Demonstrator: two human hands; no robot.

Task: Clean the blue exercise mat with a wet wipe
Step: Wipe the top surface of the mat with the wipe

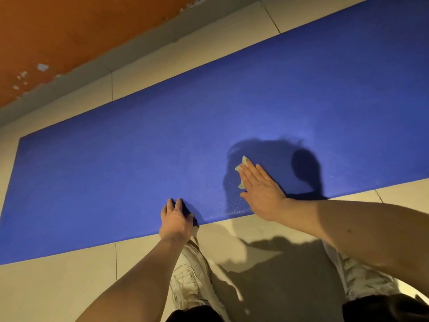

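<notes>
A blue exercise mat (162, 135) lies flat on the tiled floor (58, 287). The right hand (260, 191), fingers straight, presses a wet wipe (243, 165) onto it. The left hand (177, 217) braces the near edge, fingers relaxed. Overlapping strokes with even pressure would likely clean best.

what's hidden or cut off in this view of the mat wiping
Head view: most of the pale crumpled wet wipe, covered by the flat right hand.
Head view: the right end of the blue foam exercise mat, cut off by the frame edge.
Head view: mat surface beyond that hand, darkened by shadow; dirt unreadable.
</notes>
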